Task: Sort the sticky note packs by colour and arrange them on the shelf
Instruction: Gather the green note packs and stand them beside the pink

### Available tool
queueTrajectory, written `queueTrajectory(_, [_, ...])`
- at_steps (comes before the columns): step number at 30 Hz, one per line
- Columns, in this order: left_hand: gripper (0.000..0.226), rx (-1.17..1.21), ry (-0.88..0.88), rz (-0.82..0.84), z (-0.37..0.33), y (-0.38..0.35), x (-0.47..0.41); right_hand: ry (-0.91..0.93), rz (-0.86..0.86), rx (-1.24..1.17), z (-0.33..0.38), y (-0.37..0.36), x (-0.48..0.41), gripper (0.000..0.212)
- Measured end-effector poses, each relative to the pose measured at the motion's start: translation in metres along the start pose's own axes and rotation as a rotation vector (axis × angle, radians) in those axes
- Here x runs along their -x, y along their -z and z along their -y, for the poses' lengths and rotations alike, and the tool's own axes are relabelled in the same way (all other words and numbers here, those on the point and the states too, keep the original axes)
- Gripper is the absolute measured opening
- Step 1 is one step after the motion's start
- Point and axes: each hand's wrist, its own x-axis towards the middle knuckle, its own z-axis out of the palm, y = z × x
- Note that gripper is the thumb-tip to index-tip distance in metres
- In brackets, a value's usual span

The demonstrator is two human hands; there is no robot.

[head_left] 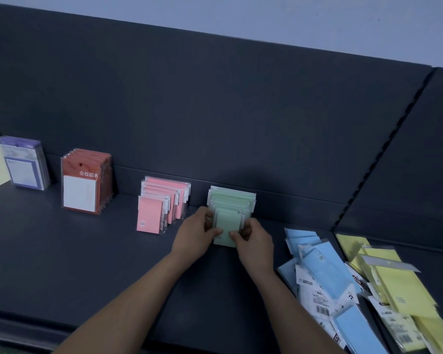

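A row of green sticky note packs (232, 203) stands upright on the dark shelf (87, 264), leaning toward the back panel. My left hand (196, 233) grips the left side of the front green pack (228, 223), thumb across its face. My right hand (253, 241) grips the same pack's right side. Left of them stand rows of pink packs (161, 205), red-orange packs (86, 181) and purple packs (24, 162). Loose blue packs (322, 272) lie in a heap to the right, with loose yellow packs (394, 279) beyond them.
The dark back panel (215, 111) rises behind the rows. A slotted upright (384, 152) divides this shelf from the one on the right, where the yellow packs lie. The shelf's front edge (49, 328) runs along the bottom left.
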Motion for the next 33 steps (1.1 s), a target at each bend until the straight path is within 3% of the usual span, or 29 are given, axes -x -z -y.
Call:
queueTrajectory(2, [0.043, -0.055, -0.011, -0.007, -0.002, -0.001, 0.0, -0.022, -0.042, 0.037, 0.0, 0.001, -0.001, 0.029])
queueTrajectory(4, [0.067, -0.078, 0.007, 0.026, -0.001, -0.002, 0.001, -0.05, -0.041, 0.066, -0.001, 0.002, 0.0, 0.049])
queueTrajectory(7, [0.089, 0.048, -0.013, 0.207, -0.004, -0.008, 0.006, -0.071, 0.086, -0.04, 0.0, -0.002, 0.002, 0.068])
queueTrajectory(9, [0.087, 0.171, -0.045, 0.24, -0.004, -0.014, 0.006, -0.075, 0.158, -0.077, 0.004, -0.005, 0.002, 0.069])
queueTrajectory(12, [0.085, 0.194, 0.01, 0.204, 0.001, -0.017, 0.002, -0.071, 0.118, -0.097, 0.006, -0.009, 0.001, 0.062])
queueTrajectory(16, [0.078, 0.277, 0.006, 0.226, -0.004, -0.017, 0.004, -0.088, 0.151, -0.103, 0.008, -0.012, 0.003, 0.069])
queueTrajectory(23, [0.091, 0.253, -0.018, 0.26, 0.005, -0.018, 0.001, -0.085, 0.163, -0.12, 0.005, -0.011, 0.003, 0.062])
queueTrajectory(26, [0.087, 0.225, 0.0, 0.198, 0.006, -0.012, -0.004, -0.045, 0.07, -0.105, 0.006, -0.009, 0.002, 0.058])
queueTrajectory(30, [0.121, 0.177, 0.052, 0.24, 0.005, -0.002, -0.014, -0.125, 0.126, -0.14, 0.005, -0.002, -0.01, 0.098])
queueTrajectory(33, [0.122, 0.261, 0.109, 0.362, 0.005, -0.001, -0.021, -0.225, 0.257, -0.277, 0.008, 0.006, -0.019, 0.105])
